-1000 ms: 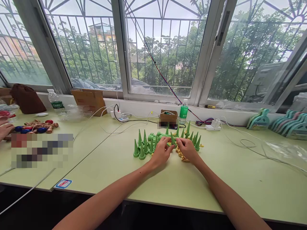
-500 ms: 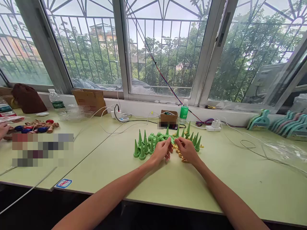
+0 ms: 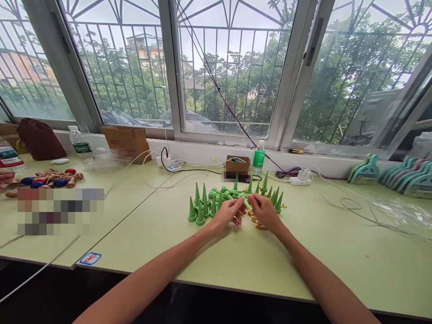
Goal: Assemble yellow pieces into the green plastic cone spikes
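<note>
A green plastic spike (image 3: 247,204) is held between my two hands, its pointed end tilted down toward me. My left hand (image 3: 229,213) pinches it from the left with thumb and forefinger, the other fingers curled loosely below. From the other side my right hand (image 3: 263,209) has its fingertips closed on the spike; they partly hide its wide end. Several green spikes (image 3: 200,213) stand upright on ridged round bases left of my hands. More spikes (image 3: 277,202) stand at the right, and some lie on their sides behind. Small yellow pieces (image 3: 257,223) are heaped beneath my right hand.
Behind the spikes are a small cardboard box (image 3: 237,165) and a green-labelled bottle (image 3: 259,157). Cables and a white power strip (image 3: 300,180) lie along the wall. Teal hangers (image 3: 366,170) stand far right. At far left, another person's hand (image 3: 7,179) is near wooden toys (image 3: 56,179).
The green spike between my hands has turned, so its point now shows downward between them. My fingers have shifted slightly on it. The other person's hand at the left edge has moved.
</note>
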Motion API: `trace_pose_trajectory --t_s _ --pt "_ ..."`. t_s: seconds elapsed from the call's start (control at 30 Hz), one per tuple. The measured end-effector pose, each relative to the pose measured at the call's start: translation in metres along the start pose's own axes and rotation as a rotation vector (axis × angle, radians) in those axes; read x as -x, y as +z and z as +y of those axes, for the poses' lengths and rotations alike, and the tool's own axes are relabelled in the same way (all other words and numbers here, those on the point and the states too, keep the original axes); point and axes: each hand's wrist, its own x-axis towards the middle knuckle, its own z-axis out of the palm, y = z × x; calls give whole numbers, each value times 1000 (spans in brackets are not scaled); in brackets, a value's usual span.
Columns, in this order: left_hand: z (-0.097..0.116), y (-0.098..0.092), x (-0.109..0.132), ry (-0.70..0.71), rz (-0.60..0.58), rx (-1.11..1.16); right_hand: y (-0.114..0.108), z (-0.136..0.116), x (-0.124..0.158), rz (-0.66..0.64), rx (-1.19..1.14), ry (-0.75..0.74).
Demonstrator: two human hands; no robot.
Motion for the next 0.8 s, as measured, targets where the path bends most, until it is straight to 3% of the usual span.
trace_pose_trajectory --t_s 0.37,0.6,0.8 --pt "0 -1 2 169 -12 -216 -1 2 -2 -1 32 28" --pt "-3 2 1 259 116 -329 -1 2 -2 -8 17 52" --pt "-2 4 2 268 149 -356 1 1 -3 20 17 31"
